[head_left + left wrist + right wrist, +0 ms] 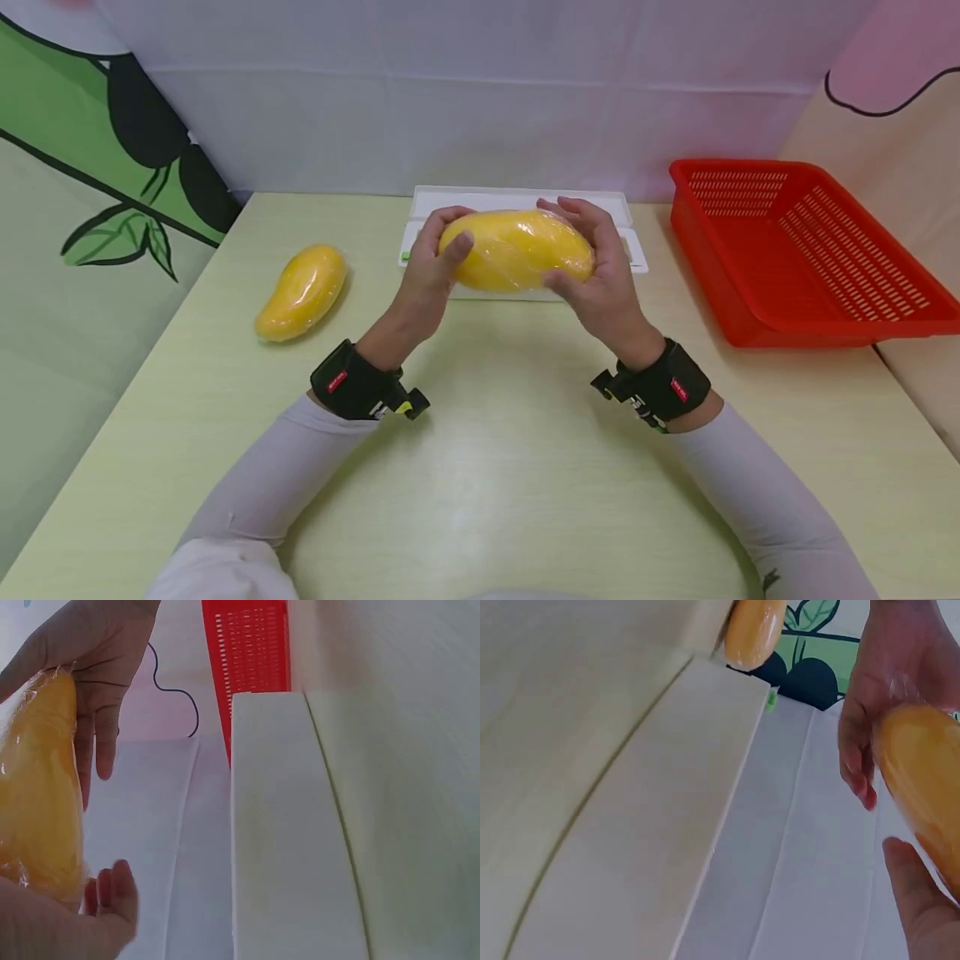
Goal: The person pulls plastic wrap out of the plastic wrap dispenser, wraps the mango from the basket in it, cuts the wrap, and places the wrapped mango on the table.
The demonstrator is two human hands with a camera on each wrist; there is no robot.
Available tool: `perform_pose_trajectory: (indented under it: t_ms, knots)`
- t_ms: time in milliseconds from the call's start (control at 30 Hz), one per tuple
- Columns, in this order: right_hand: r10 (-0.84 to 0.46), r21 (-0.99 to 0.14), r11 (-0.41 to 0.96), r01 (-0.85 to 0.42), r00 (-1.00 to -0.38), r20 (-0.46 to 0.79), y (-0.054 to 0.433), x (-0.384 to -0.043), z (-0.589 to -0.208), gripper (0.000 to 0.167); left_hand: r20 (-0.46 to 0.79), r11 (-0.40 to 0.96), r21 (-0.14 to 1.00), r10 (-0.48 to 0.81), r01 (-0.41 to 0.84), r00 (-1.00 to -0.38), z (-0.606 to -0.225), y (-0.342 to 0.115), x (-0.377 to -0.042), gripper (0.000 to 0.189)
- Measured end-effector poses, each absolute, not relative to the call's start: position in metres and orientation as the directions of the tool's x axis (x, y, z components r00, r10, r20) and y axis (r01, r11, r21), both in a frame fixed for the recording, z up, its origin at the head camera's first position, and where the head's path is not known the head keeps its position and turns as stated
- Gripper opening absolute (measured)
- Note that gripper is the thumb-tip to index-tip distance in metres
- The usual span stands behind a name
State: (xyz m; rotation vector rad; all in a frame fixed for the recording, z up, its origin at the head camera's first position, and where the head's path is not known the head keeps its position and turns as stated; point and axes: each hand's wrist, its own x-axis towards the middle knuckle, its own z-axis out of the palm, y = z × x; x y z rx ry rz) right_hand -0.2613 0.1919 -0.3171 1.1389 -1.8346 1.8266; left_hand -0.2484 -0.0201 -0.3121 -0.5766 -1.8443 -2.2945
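A yellow mango point(517, 250) in shiny clear film is held up lengthwise between both hands, in front of the white box. My left hand point(427, 271) grips its left end, thumb across the near side and fingers behind. At the other end my right hand point(600, 271) holds it, thumb low on the front and fingers around the top and back. The left wrist view shows crinkled film on the mango point(41, 787). Behind and below the hands stands a long white box point(517, 200), partly hidden by them, with a small green piece point(406, 256) at its left.
A second yellow mango point(302, 292), also glossy, lies on the pale wooden table point(510, 467) at the left. A red plastic basket point(795, 275) with slotted walls stands at the right. A pale cloth backdrop point(390, 125) hangs behind the table.
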Motion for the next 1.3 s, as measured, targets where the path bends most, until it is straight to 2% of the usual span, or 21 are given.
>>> perform_pose_trajectory:
  t_ms: [67, 133, 233, 300, 500, 700, 867, 1000, 1167, 1300]
  knots:
    - [-0.392, -0.695, -0.055, -0.717, -0.625, 0.675, 0.195, -0.261, -0.312, 0.085, 0.361, -0.165, 0.926, 0.121, 0.340, -0.925, -0.309, -0.023, -0.247, 0.100]
    - [-0.452, -0.692, 0.056, -0.720, -0.637, 0.625, 0.199, -0.260, -0.307, 0.090, 0.338, -0.109, 0.939, 0.118, 0.326, -0.934, -0.307, -0.025, -0.247, 0.084]
    - [-0.503, -0.678, 0.195, -0.709, -0.665, 0.551, 0.202, -0.259, -0.302, 0.093, 0.303, -0.085, 0.952, 0.130, 0.294, -0.944, -0.305, -0.028, -0.247, 0.060]
    - [-0.515, -0.666, 0.241, -0.706, -0.675, 0.529, 0.204, -0.260, -0.300, 0.091, 0.283, -0.069, 0.959, 0.148, 0.276, -0.948, -0.304, -0.029, -0.247, 0.055]
    - [-0.556, -0.633, 0.320, -0.705, -0.681, 0.477, 0.204, -0.262, -0.299, 0.085, 0.223, 0.022, 0.972, 0.219, 0.233, -0.950, -0.304, -0.038, -0.247, 0.058]
    - [-0.623, -0.593, 0.439, -0.676, -0.704, 0.341, 0.202, -0.264, -0.303, 0.083, 0.132, 0.166, 0.968, 0.307, 0.189, -0.942, -0.305, -0.048, -0.245, 0.060]
    - [-0.666, -0.561, 0.482, -0.673, -0.697, 0.265, 0.202, -0.263, -0.303, 0.081, 0.103, 0.355, 0.897, 0.414, 0.265, -0.904, -0.300, -0.051, -0.246, 0.060]
    - [-0.707, -0.537, 0.492, -0.685, -0.674, 0.213, 0.204, -0.263, -0.304, 0.087, 0.062, 0.496, 0.799, 0.494, 0.339, -0.868, -0.300, -0.049, -0.246, 0.062]
    - [-0.720, -0.543, 0.481, -0.688, -0.664, 0.203, 0.208, -0.262, -0.308, 0.099, 0.022, 0.584, 0.707, 0.546, 0.399, -0.837, -0.306, -0.042, -0.245, 0.072]
    - [-0.751, -0.534, 0.417, -0.736, -0.610, 0.254, 0.207, -0.262, -0.313, 0.091, -0.007, 0.619, 0.644, 0.591, 0.449, -0.806, -0.307, -0.036, -0.243, 0.078]
